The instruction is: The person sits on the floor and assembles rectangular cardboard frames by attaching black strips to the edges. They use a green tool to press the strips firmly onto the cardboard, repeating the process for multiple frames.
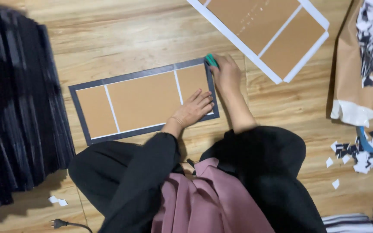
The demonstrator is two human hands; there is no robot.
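- Far left: big fanned stack of dark sheets [20,108] lying on the wooden floor [121,39], well apart from both hands.
- Down by the bottom edge: couple of white paper scraps [57,200] and a black plug with cord [61,223].
- Centre: dark-bordered board [141,101] with three tan panels split by white lines, flat on the floor right in front of the knees. Long axis running left to right, tilted a bit so the right end sits higher in view.
- Left hand [195,108] pressed flat on the board's right-hand panel near the lower edge, fingers spread and pointing up-right, holding nothing, just pinning the board down.
- Right hand [226,71] just beyond, at the board's top right corner, curled around a small green tool [211,59] resting against the dark border there. Both hands on the right end; the whole left stretch of board lies away to the left, nearer the left hand.
- Upper right: second board [266,32] with a white border and tan panels, lying at an angle, near but not touching the first.
- Far right: brown paper bag [350,77] full of black-and-white clippings, more clippings [359,153] scattered on the floor beside it, plus a blue strip.
- Room: warm laminate floor, person in dark sleeves and pink skirt.
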